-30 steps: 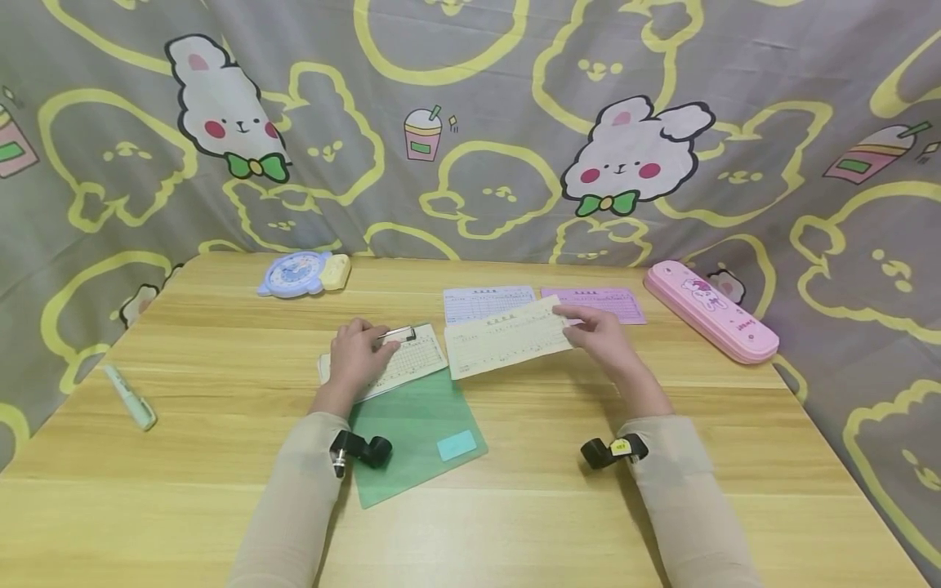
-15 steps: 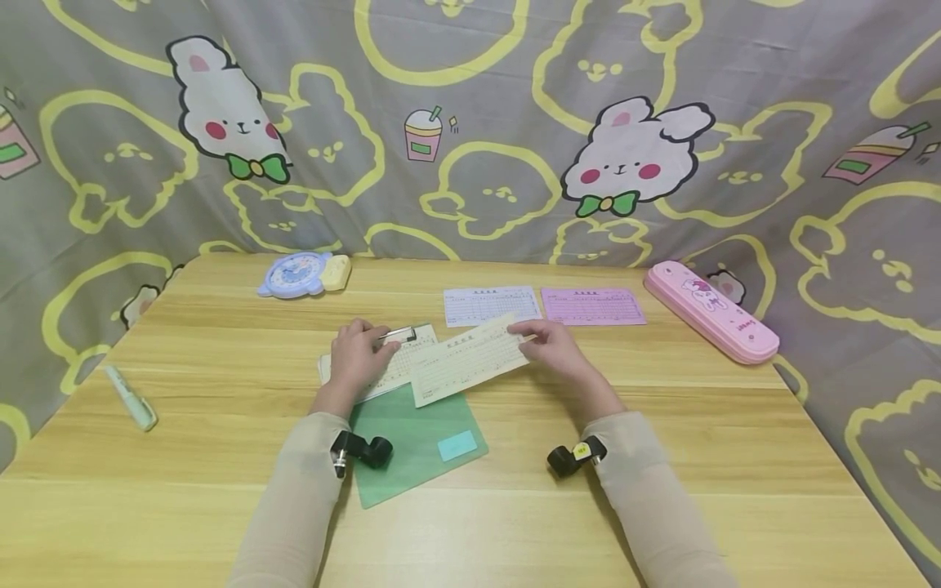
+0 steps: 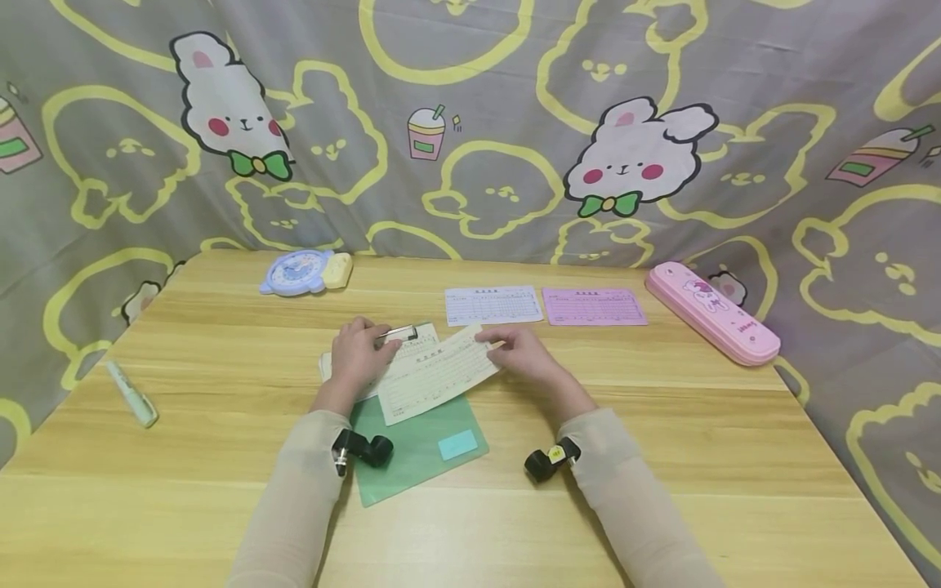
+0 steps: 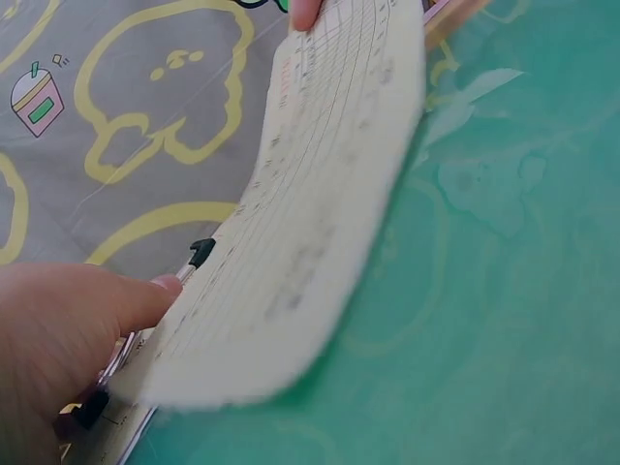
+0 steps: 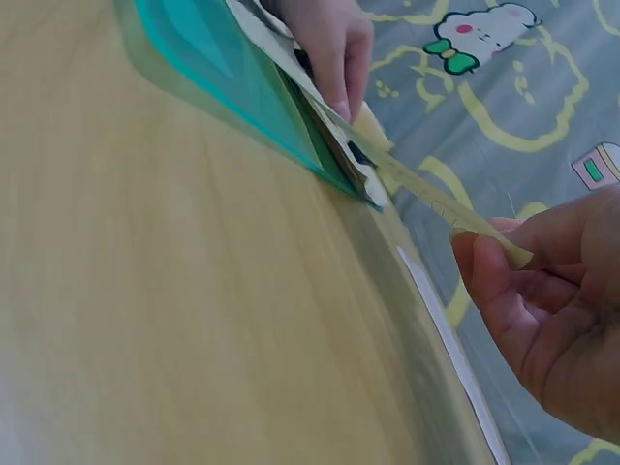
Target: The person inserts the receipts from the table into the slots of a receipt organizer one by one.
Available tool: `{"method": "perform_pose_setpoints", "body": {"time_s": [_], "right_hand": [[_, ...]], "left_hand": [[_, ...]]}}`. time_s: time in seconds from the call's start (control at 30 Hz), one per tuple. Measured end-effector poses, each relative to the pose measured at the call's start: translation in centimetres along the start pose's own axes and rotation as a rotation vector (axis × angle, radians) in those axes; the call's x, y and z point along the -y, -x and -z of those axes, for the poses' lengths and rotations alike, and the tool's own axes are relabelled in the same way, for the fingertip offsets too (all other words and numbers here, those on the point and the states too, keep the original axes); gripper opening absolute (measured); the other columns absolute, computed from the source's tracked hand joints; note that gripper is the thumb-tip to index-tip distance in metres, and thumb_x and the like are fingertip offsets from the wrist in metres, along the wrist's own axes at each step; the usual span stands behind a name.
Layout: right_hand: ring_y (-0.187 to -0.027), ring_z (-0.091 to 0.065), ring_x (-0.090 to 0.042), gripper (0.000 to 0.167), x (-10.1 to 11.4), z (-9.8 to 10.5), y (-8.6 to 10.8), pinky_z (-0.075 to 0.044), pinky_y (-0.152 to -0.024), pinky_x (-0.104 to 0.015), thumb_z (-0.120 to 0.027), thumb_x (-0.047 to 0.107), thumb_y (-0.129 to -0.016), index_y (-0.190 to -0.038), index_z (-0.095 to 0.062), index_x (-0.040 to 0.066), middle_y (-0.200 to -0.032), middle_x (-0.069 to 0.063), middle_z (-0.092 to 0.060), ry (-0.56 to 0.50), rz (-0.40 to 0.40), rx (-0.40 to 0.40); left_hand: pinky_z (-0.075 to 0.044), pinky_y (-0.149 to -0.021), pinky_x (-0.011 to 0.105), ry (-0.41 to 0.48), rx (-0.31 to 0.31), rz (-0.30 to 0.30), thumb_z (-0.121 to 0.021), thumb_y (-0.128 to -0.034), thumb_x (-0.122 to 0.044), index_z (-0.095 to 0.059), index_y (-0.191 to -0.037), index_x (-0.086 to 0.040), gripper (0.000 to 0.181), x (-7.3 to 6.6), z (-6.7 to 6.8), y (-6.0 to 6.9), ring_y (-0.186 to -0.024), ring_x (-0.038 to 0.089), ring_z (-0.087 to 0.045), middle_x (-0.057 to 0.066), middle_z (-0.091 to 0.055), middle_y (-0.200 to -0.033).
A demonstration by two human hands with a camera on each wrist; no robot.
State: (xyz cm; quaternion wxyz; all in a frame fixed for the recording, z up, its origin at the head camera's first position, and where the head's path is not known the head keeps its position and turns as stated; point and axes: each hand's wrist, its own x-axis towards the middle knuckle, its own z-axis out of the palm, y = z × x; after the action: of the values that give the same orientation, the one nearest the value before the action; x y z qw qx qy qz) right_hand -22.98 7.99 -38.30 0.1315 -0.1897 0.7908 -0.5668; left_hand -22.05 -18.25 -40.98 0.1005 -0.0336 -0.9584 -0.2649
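A green translucent clipboard [image 3: 419,465] with a light blue label lies tilted on the table, a form sheet under its metal clip [image 3: 398,332]. My left hand [image 3: 356,355] grips the clip at the board's top; its thumb [image 4: 145,302] lies along the metal bar in the left wrist view, most other fingers hidden. Between thumb and fingers my right hand [image 3: 524,357] pinches the right end of a cream printed form [image 3: 434,377]. That form bends slightly above the board, its left end overlapping the clipped sheet near my left thumb. The right wrist view shows the pinched form [image 5: 436,201] edge-on.
A blue form [image 3: 492,305] and a purple form [image 3: 595,307] lie side by side at the back. Further right is a pink pencil case [image 3: 711,313]. A blue clock-shaped item [image 3: 296,272] sits back left, a pale green pen [image 3: 132,395] at far left.
My right hand has moved left and slightly nearer, bringing the cream form from beside the clipboard to over it. My left hand has stayed at the clip.
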Motion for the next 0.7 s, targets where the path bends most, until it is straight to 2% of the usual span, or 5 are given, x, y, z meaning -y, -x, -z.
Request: {"method": "perform_pose_setpoints", "body": {"time_s": [0.23,0.4,0.63,0.7], "right_hand": [[-0.064,-0.057,-0.016,0.031,0.2,-1.7,-0.7,-0.044,-0.051,-0.029,-0.051,-0.006,-0.078,-0.108,-0.058,-0.001,-0.106,-0.016,-0.053,0.064,-0.038,0.013],[-0.060,-0.055,-0.013,0.031,0.0,-2.7,-1.5,-0.041,-0.049,-0.024,-0.053,-0.005,-0.076,-0.107,-0.058,0.000,-0.107,-0.015,-0.054,0.060,-0.060,0.014],[-0.072,-0.059,-0.021,0.033,0.1,-4.1,-2.4,-0.047,-0.063,-0.034,-0.052,-0.008,-0.077,-0.110,-0.055,-0.005,-0.108,-0.021,-0.053,-0.025,-0.089,0.052],[-0.073,-0.059,-0.019,0.032,0.1,-4.5,-2.5,-0.048,-0.063,-0.030,-0.053,-0.008,-0.077,-0.109,-0.056,-0.004,-0.112,-0.019,-0.051,-0.035,-0.093,0.049]], "left_hand": [[-0.027,-0.080,0.042,-0.010,0.013,0.015,-0.055,-0.0825,-0.033,-0.058,-0.112,-0.004,0.041,-0.2,0.0,-0.1,-0.093,0.029,-0.039,0.012,-0.046,-0.100],[-0.029,-0.080,0.042,-0.039,0.023,0.008,-0.055,-0.0827,-0.033,-0.057,-0.112,-0.004,0.041,-0.2,0.0,-0.2,-0.093,0.029,-0.040,0.013,-0.046,-0.100],[-0.031,-0.077,0.042,-0.086,0.028,-0.017,-0.055,-0.0830,-0.032,-0.058,-0.111,-0.003,0.040,-0.3,0.2,-0.2,-0.091,0.029,-0.041,0.012,-0.046,-0.097],[-0.031,-0.076,0.042,-0.091,0.028,-0.017,-0.055,-0.0831,-0.032,-0.058,-0.111,-0.003,0.041,-0.3,0.1,-0.1,-0.090,0.028,-0.040,0.012,-0.046,-0.096]]}}
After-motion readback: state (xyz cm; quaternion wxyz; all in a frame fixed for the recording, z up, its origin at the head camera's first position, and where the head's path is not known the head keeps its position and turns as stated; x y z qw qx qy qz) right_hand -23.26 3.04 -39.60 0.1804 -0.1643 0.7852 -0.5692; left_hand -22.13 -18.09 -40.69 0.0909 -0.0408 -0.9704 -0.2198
